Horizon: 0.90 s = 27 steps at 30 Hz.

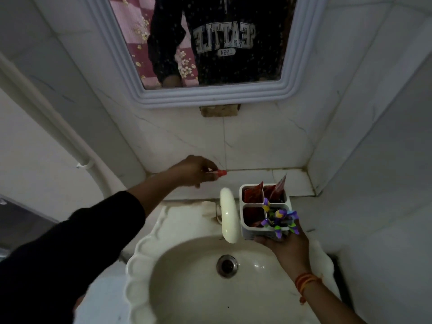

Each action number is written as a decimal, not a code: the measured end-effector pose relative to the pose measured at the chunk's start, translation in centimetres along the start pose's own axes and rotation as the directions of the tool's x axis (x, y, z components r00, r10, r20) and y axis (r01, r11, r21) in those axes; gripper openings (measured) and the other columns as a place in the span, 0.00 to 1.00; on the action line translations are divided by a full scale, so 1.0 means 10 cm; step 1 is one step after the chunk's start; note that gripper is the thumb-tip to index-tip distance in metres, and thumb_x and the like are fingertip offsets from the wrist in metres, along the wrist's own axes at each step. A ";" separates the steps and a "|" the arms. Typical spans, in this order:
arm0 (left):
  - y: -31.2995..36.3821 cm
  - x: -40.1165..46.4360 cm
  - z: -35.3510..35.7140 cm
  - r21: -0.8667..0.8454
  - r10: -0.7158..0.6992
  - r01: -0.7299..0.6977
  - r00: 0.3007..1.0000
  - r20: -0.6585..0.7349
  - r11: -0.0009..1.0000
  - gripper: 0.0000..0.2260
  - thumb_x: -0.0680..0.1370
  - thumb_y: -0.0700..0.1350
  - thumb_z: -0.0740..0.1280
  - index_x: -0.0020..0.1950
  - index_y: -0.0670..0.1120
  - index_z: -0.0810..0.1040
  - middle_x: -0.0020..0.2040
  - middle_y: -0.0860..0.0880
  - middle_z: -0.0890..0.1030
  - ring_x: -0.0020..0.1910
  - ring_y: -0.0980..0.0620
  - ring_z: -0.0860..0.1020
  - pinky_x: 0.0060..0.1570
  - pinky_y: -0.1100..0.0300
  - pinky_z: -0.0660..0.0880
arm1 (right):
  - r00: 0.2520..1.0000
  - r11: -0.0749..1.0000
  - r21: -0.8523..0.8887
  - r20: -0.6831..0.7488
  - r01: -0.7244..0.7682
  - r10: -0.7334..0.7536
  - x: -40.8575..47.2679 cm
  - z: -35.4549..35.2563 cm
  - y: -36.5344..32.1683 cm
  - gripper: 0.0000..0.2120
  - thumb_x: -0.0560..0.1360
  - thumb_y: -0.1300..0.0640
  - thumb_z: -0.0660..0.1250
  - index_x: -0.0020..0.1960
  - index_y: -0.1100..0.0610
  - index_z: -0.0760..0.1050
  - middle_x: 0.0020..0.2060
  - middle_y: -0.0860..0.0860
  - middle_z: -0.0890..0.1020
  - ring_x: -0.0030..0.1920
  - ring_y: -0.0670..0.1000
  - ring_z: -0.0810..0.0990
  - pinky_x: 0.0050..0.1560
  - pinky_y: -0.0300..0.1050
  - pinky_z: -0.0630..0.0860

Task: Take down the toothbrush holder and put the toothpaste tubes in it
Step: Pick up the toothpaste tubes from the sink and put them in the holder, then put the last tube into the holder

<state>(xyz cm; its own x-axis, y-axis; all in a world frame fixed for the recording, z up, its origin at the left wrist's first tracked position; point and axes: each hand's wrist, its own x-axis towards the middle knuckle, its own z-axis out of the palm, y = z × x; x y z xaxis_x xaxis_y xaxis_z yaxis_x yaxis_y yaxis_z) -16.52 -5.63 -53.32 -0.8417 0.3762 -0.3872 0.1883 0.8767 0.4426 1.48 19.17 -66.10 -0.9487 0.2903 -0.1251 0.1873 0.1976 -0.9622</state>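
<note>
Head view, left to right: the left hand (195,170) reaches to the tiled ledge (292,181) behind the sink (140,260), fingers pinched shut round a toothpaste tube (218,173) — only its red cap end shows past the fingertips, the body hidden in the fist. Such a tube is probably light and soft, and squashes if gripped hard, so a hold near the stiffer cap end seems best. Right of the tap (228,215), the toothbrush holder (265,212) (white, four compartments) rests over the sink's back edge in the right hand (284,245), which cups it from below, fingers partly curled. Red tubes already stand in its rear compartments; purple flowers (279,219) fill the front right one. The holder looks rigid, light plastic — possibly slippery. The pinched tube is well left of it.
</note>
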 end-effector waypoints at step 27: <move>1.15 0.16 0.25 0.332 -0.115 0.028 0.962 0.246 0.943 0.10 0.78 0.38 0.62 0.39 0.38 0.78 0.43 0.42 0.83 0.37 0.50 0.76 0.42 0.57 0.75 | 0.998 1.000 -0.006 -0.061 -0.001 0.001 -0.03 -0.02 0.03 0.34 0.59 0.68 0.84 0.56 0.42 0.77 0.50 0.43 0.85 0.51 0.36 0.84 0.51 0.41 0.85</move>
<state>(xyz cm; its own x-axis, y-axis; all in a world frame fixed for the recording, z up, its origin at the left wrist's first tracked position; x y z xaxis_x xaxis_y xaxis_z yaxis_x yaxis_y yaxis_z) -14.45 5.86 -50.87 -0.7071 0.3349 -0.6228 0.3219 0.9366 0.1382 1.89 19.33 -66.25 -0.9313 0.3468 -0.1110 0.1899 0.2027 -0.9606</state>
